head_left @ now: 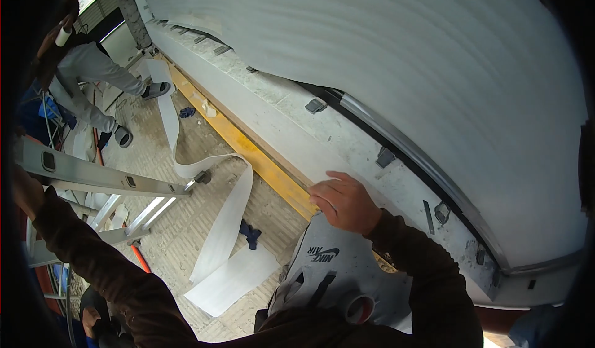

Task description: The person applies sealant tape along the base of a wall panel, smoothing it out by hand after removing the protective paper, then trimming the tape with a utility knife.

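1. Building site, seen from high against a white ribbed wall [396,57].
2. Evidence: aluminium ladder [93,177], yellow beam [248,149] along a dusty ledge [291,125], bare tiled floor [186,224] strewn with white strip [223,224].

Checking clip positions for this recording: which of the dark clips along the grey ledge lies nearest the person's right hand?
The clip just up and right of the right hand. The others sit farther along the ledge: one toward the far end, one past the wrist.
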A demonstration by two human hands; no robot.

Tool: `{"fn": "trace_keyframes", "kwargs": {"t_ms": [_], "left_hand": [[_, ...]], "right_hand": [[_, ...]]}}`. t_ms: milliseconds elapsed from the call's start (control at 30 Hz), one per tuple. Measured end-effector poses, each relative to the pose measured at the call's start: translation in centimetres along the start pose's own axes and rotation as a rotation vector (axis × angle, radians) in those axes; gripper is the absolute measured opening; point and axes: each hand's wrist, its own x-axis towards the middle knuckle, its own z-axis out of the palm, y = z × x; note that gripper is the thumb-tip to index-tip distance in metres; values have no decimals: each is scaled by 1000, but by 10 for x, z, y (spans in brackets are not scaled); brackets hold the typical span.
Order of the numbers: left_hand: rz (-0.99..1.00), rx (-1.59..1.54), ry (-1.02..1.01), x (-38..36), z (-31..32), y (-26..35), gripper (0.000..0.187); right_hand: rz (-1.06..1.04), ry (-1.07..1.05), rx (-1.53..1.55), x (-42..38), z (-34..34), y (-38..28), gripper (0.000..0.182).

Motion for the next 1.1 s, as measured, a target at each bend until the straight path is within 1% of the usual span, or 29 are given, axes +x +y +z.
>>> {"fn": "trace_keyframes", "kwargs": {"t_ms": [67, 100, 167, 200, 267, 300, 333, 367, 400, 433, 567, 633, 767, 800, 833, 867, 933, 967, 1000, 1067, 1100], "left_hand": [[-35, 5, -2, 2, 3, 5, 59], [-60, 0, 1, 3, 5, 6, 60], [-95, 9, -41, 1, 2, 12, 60], [-123, 24, -77, -1, 1, 16, 61], [-151, 58, -59, -4, 6, 25, 61], [-129, 22, -39, -4, 7, 22, 61], [-104, 17, -24, -5, 7, 19, 61], [-80, 17, -21, -5, 6, 18, 61], [-58, 18, -15, -6, 5, 18, 60], [-50, 21, -23, -3, 1, 13, 60], [-19, 51, -30, 0, -3, 9, 59], [-7, 68, -33, 1, -5, 9, 59], [4, 129, -77, 4, -2, 3, 58], [60, 93, -67, 6, -4, -6, 57], [66, 110, -94, 5, -3, -1, 57], [62, 106, -103, 2, -2, 4, 57], [2, 211, -37, -3, 2, 17, 56], [44, 148, -32, -2, 2, 10, 56], [42, 148, -33, -1, -1, 4, 56], [125, 161, -59, 3, -5, -6, 55], [126, 157, -62, 8, -8, -15, 55]], "right_hand": [[256, -28, 51, -39, -2, -22, 10], [271, -28, 47, -49, -6, -18, 10], [450, -125, -8, -67, -9, -4, 14], [458, -128, -9, -66, -10, 5, 14], [398, 13, -259, -48, -18, 36, 18], [239, 131, -343, -35, -17, 54, 14], [209, 133, -443, -24, -17, 63, 23], [179, 138, -543, -13, -17, 72, 36], [283, 26, -665, -6, -17, 76, 53], [538, -357, -798, 16, -30, 66, 71], [496, -328, -839, 50, -29, 112, 73], [544, -352, -875, 65, -34, 121, 71], [582, -444, -898, 73, -44, 122, 74], [608, -460, -901, 76, -45, 120, 77], [637, -474, -902, 77, -45, 117, 80], [644, -482, -900, 78, -44, 115, 80], [670, -497, -912, 82, -44, 114, 86], [670, -500, -914, 83, -43, 115, 86], [667, -503, -922, 84, -43, 116, 87], [676, -507, -929, 85, -43, 118, 89], [679, -520, -932, 87, -43, 118, 89]]}}
